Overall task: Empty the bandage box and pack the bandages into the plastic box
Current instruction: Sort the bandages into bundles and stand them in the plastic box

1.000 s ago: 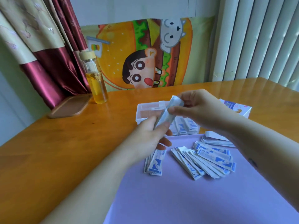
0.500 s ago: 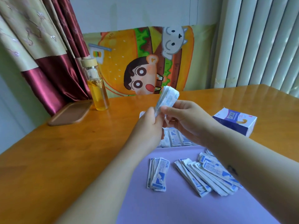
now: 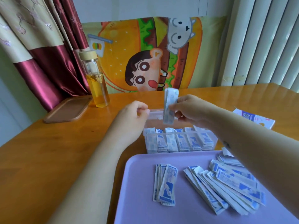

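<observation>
head view: a small stack of bandages (image 3: 169,106) stood upright above the plastic box (image 3: 153,117), pinched between the thumb and fingers of the right hand (image 3: 191,110). the left hand (image 3: 133,116) hovered by the box's left rim, fingers loosely curled with nothing seen in them. packed bandages (image 3: 181,142) stood in a row along the box's near wall. just in front lay a purple tray (image 3: 137,199) with a small pile (image 3: 165,185) and a larger fanned pile (image 3: 226,189). the bandage box (image 3: 254,118) lay to the right on the wooden table (image 3: 48,159).
</observation>
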`<state>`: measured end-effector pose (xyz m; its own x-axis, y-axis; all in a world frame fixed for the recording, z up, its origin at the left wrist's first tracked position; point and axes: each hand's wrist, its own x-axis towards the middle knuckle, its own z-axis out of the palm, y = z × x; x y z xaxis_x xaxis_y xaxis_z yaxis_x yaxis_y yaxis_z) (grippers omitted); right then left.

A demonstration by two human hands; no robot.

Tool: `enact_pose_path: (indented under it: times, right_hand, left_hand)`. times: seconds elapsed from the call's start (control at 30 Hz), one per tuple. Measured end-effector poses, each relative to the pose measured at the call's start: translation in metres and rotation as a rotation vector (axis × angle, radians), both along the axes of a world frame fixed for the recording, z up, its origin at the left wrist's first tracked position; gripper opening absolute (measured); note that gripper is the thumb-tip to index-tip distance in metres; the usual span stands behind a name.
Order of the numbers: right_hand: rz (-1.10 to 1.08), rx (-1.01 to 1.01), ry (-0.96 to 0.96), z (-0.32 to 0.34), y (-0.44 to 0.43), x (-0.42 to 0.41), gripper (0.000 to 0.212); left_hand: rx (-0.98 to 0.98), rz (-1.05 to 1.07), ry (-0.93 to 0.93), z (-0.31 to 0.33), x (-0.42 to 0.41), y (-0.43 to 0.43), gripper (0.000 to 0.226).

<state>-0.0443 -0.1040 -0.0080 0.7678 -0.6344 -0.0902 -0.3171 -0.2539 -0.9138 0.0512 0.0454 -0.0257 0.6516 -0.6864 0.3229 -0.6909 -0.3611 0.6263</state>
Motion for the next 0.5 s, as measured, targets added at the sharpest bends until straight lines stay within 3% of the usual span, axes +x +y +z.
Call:
enact_pose_path:
  times: [0.13,0.27,0.5]
  right_hand:
    - [0.085,-0.009,0.277,-0.011,-0.002,0.024,0.025]
    - [0.106,0.058,0.373,-0.021,0.002,0.041,0.015]
    - [0.219,-0.05,0.541,-0.023,0.015,0.055,0.009]
  left_hand:
    - [0.139,-0.012,0.045,-0.008,0.014,0.005,0.022]
    - [0.229,-0.048,0.048,-0.015,0.015,0.003,0.023]
    - [0.241,-0.067,0.051,-0.014,0.015,0.002,0.028]
